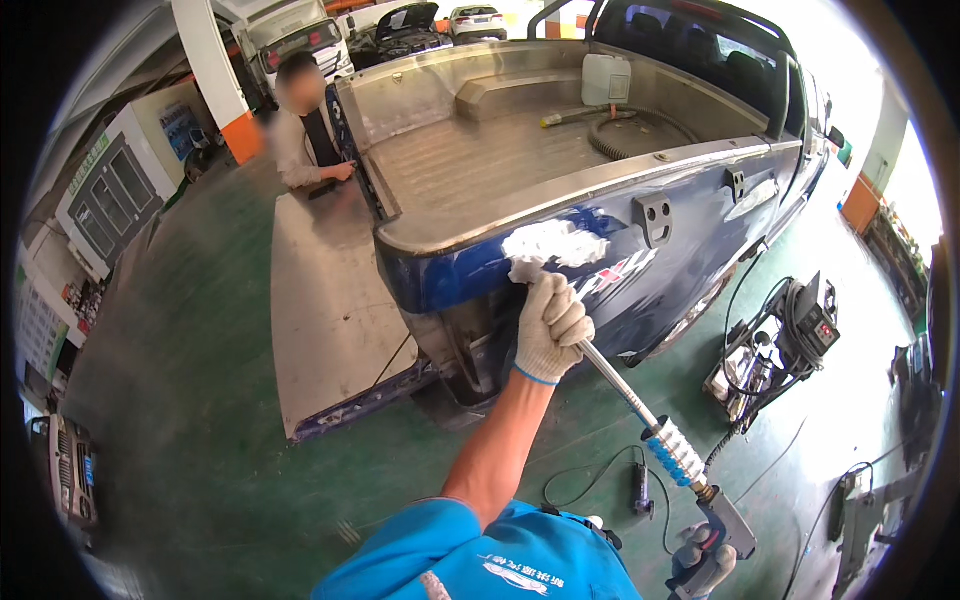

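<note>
My left hand (550,325), in a whitish knitted glove, is closed round the front of a slide-hammer dent puller (620,378). The puller's tip, mostly hidden by that hand, is at a bare, whitish patch (565,243) on the blue pickup's side panel (445,280). Down the rod sits a ribbed sliding weight (675,455) with blue on it. At the rear end, my right hand (708,558), gloved with grey-coated fingers, wraps the dark pistol-shaped handle (735,530). A dark cable runs from near the weight.
The lowered tailgate (335,325) juts out at the left, with another person (310,140) beside it. A welding machine (812,318) on a cart stands right. A corded power tool (642,490) lies on the green floor (200,470). The truck bed holds a white jug (606,80) and a hose (610,140).
</note>
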Demonstrator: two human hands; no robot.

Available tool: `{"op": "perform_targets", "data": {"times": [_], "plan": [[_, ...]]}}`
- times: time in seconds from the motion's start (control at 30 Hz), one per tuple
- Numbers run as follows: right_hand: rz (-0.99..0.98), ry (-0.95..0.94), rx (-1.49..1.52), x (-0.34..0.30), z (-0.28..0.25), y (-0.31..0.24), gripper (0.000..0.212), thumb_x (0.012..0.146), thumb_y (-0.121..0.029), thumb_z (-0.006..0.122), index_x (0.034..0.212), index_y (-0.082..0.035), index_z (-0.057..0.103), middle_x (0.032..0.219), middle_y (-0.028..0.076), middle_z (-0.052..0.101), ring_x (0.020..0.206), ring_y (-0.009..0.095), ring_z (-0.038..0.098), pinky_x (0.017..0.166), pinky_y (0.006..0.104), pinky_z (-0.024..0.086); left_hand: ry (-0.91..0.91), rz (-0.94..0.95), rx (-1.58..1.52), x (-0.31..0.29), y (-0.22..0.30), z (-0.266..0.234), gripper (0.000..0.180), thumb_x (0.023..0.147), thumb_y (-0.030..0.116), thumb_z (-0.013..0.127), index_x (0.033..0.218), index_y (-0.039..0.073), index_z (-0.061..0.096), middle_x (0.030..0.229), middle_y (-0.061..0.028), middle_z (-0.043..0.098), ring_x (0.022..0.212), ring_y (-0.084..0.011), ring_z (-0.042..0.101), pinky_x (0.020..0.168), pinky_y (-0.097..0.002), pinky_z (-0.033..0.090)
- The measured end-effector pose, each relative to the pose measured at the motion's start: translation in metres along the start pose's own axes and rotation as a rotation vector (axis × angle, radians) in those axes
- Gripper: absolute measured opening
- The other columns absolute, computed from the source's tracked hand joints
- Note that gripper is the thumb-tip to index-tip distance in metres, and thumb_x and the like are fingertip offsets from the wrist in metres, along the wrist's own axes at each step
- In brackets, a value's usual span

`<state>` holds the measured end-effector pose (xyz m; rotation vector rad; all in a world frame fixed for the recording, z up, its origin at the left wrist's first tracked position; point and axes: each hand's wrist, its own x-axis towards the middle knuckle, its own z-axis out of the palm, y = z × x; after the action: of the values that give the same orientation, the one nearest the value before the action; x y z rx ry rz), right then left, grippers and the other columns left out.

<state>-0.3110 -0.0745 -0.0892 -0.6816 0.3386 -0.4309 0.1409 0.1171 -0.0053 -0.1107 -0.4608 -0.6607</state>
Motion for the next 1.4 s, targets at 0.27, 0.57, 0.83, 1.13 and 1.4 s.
{"op": "perform_targets", "data": {"times": [0.27, 0.57, 0.83, 1.13, 1.4], "plan": [[0.104, -0.065, 0.404, 0.005, 0.001, 0.022, 0.061, 0.081, -0.014, 0.068, 0.132, 0.012, 0.046, 0.101, 0.026, 0.070, 0.070, 0.036, 0.069, 0.060, 0.0429, 0.061, 0.681, 0.222, 0.472, -0.014, -0.011, 0.030, 0.008, 0.100, 0.016, 0.064, 0.096, 0.014, 0.057, 0.073, 0.0019, 0.050, 0.056, -0.0090, 0.044, 0.052, -0.0279, 0.040], [0.145, -0.047, 0.352, 0.018, 0.005, 0.023, 0.049, 0.075, -0.022, 0.067, 0.110, 0.013, 0.060, 0.076, 0.024, 0.066, 0.055, 0.033, 0.062, 0.050, 0.0423, 0.052, 0.634, 0.219, 0.530, -0.010, -0.004, 0.030, 0.007, 0.101, 0.016, 0.061, 0.097, 0.010, 0.062, 0.075, 0.0012, 0.055, 0.059, -0.0100, 0.047, 0.056, -0.0279, 0.043], [0.073, 0.067, 0.309, 0.019, 0.021, 0.018, 0.047, 0.076, -0.024, 0.068, 0.105, 0.013, 0.059, 0.071, 0.022, 0.063, 0.050, 0.030, 0.058, 0.046, 0.0416, 0.048, 0.574, 0.205, 0.522, -0.015, 0.000, 0.025, 0.011, 0.103, 0.019, 0.059, 0.105, 0.009, 0.063, 0.074, 0.0018, 0.053, 0.061, -0.0103, 0.046, 0.057, -0.0284, 0.043], [-0.030, 0.123, 0.408, 0.014, 0.016, 0.022, 0.057, 0.077, -0.017, 0.065, 0.122, 0.014, 0.048, 0.079, 0.023, 0.064, 0.050, 0.029, 0.057, 0.046, 0.0385, 0.052, 0.417, 0.061, 0.452, -0.037, -0.022, 0.006, 0.026, 0.104, 0.031, 0.057, 0.119, 0.012, 0.064, 0.107, -0.0091, 0.071, 0.099, -0.0239, 0.069, 0.094, -0.0456, 0.057], [-0.004, -0.006, 0.545, 0.014, 0.021, 0.017, 0.071, 0.080, -0.005, 0.065, 0.140, 0.018, 0.034, 0.109, 0.040, 0.062, 0.076, 0.046, 0.071, 0.063, 0.0476, 0.065, 0.528, -0.180, 0.435, -0.070, -0.145, 0.029, 0.018, 0.101, 0.023, 0.059, 0.107, 0.006, 0.058, 0.062, 0.0003, 0.043, 0.061, -0.0149, 0.050, 0.076, -0.0404, 0.047]]}}
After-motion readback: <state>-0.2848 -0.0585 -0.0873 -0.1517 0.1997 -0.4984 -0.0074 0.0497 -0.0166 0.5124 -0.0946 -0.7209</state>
